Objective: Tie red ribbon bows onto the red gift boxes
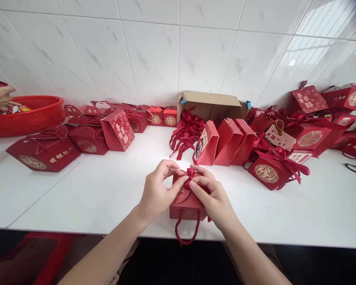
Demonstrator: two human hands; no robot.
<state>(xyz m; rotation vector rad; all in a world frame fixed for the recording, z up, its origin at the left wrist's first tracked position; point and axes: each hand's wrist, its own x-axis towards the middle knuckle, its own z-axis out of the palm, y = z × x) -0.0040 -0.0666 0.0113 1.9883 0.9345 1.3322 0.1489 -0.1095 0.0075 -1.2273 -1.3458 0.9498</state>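
Note:
A red gift box with curved flaps stands at the table's front edge, its twisted rope handle hanging over toward me. On top of it is a dark red ribbon, looped at the middle of the flaps. My left hand pinches the ribbon from the left between thumb and fingers. From the other side, my right hand pinches it too, thumb and fingertips close to the left ones. Both hands partly cover the box top, and the exact form of the knot is hidden.
Loose ribbons spill from a cardboard box by the wall. Several red boxes stand before it; ribboned boxes pile up right. More boxes line the left, near a red basin with another person's hand over it.

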